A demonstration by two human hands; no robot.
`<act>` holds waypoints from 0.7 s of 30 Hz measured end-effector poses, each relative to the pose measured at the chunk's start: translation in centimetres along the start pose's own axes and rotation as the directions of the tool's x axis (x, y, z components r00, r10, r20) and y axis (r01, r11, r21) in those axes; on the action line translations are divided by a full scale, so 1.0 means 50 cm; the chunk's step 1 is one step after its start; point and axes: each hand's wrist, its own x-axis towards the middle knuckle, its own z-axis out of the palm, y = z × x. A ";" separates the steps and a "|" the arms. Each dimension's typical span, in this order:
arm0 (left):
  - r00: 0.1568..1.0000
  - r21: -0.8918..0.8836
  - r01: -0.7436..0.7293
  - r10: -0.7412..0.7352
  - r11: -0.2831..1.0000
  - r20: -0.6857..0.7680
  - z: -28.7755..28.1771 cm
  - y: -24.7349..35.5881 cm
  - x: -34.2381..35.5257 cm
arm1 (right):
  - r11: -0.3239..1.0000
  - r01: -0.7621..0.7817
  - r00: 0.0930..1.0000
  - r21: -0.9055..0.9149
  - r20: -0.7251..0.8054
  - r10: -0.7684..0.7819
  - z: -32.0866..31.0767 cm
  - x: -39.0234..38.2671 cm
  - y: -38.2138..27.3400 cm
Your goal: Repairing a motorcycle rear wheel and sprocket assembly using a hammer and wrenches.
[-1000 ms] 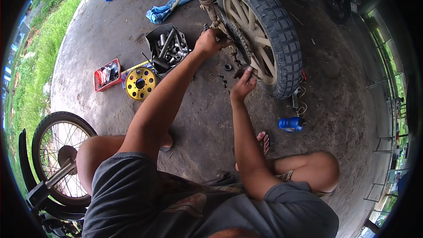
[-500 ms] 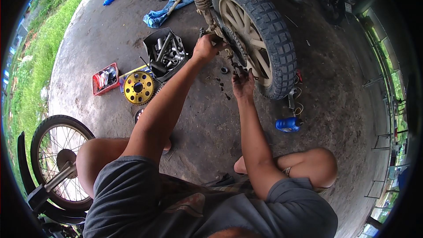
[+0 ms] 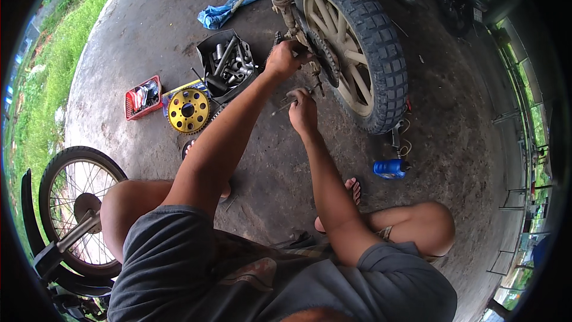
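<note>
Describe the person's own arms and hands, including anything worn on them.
The left hand and right hand are ungloved, and no watch or bracelet shows at either wrist. The forearms are bare. Short, loose, dark grey sleeves cover the upper arms, creased with plain hems, part of a dark grey shirt with a faded reddish print in front.

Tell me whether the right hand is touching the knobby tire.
No, a stretch of grey floor shows between the right hand and the knobby tire.
</note>
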 end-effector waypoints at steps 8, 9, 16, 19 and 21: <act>0.995 0.010 0.096 -0.096 0.995 0.032 -0.006 0.013 -0.003 | -0.433 -0.035 0.602 0.901 0.365 0.710 -0.029 0.015 0.164; 0.996 0.005 0.085 -0.085 0.996 0.027 -0.006 0.014 -0.004 | -0.438 0.037 0.667 0.898 0.304 0.680 -0.039 0.012 0.179; 0.998 0.028 0.063 -0.064 0.998 0.022 -0.006 0.010 -0.004 | -0.353 0.197 0.677 0.915 0.134 0.724 -0.020 0.009 0.196; 0.996 -0.017 0.086 -0.086 0.996 0.023 -0.006 0.004 -0.002 | -0.331 0.136 0.686 0.934 0.153 0.712 -0.023 0.023 0.212; 0.999 -0.021 0.049 -0.049 0.999 0.019 -0.003 -0.001 -0.002 | -0.299 0.100 0.652 0.949 0.164 0.740 -0.031 0.029 0.228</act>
